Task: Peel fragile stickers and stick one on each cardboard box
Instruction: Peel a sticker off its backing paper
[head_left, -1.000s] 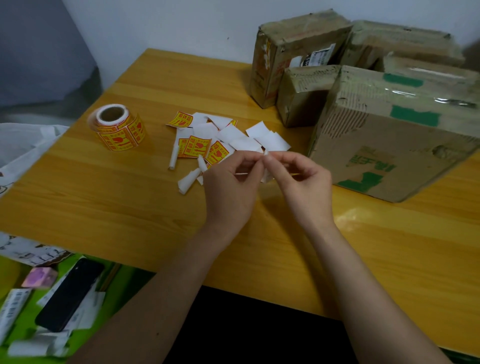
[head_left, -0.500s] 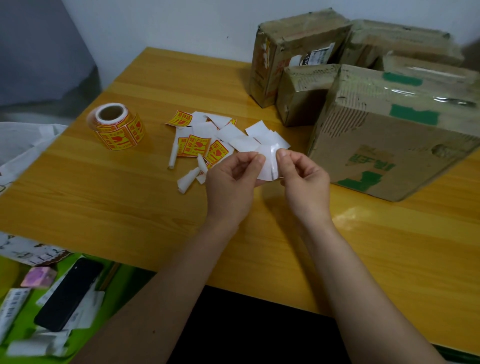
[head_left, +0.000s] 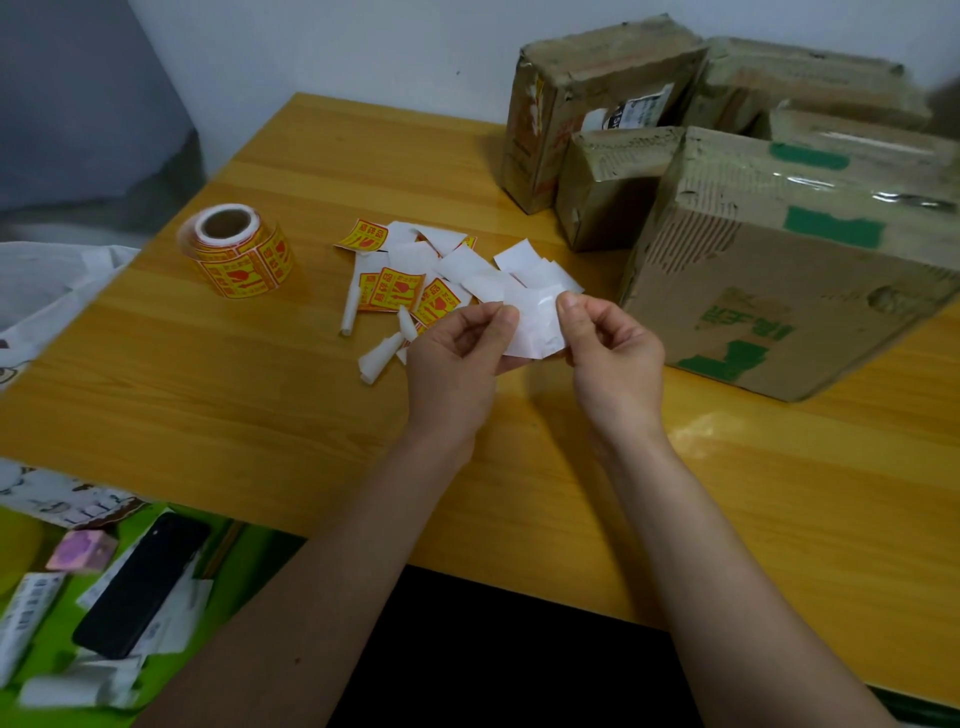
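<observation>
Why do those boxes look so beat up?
The cardboard boxes at the table's far right look worn: the nearest one has torn outer paper showing ridges, and a dent. Loose stickers and backing scraps lie scattered beside the sticker roll.

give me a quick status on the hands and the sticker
Both hands, left and right, pinching one sticker above the table, white side up. No sticker seen on the near box. Nothing in the way.

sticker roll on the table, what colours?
Sticker roll: yellow labels with red print, white core edge. Head view.
</observation>
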